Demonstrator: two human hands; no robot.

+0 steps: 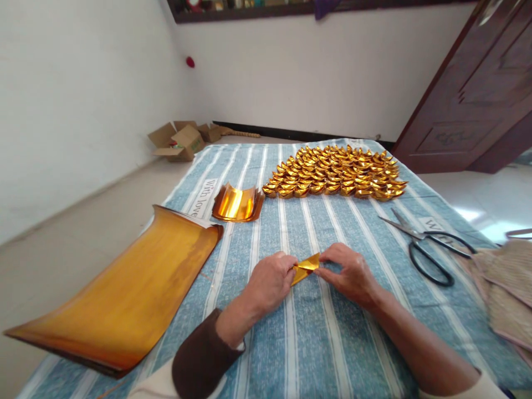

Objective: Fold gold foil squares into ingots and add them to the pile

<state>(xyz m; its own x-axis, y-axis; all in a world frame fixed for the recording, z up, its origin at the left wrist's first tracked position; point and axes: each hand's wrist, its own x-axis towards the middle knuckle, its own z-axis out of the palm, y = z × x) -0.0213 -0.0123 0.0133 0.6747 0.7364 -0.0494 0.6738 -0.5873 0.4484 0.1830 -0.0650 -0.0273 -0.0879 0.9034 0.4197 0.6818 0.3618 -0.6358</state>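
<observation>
Between my hands, a small piece of folded gold foil paper [306,266] is held above the striped cloth. My left hand [272,281] is closed on its left end, with the thumb and curled fingers pressed together. At the right end, my right hand [347,271] pinches the paper between thumb and fingers. A diagonal fold shows across the piece; its underside is hidden. Beyond my hands lies a small stack of curled gold foil sheets [236,204]. Behind and to the right, many folded gold paper ingots [336,172] stand packed in rows.
A large stack of gold sheets [124,288] lies at the left table edge. Black-handled scissors [428,244] rest open at the right, near a tan cloth [505,288]. A blue-and-white striped tablecloth [266,343] covers the table. Cardboard boxes [178,141] sit on the floor beyond.
</observation>
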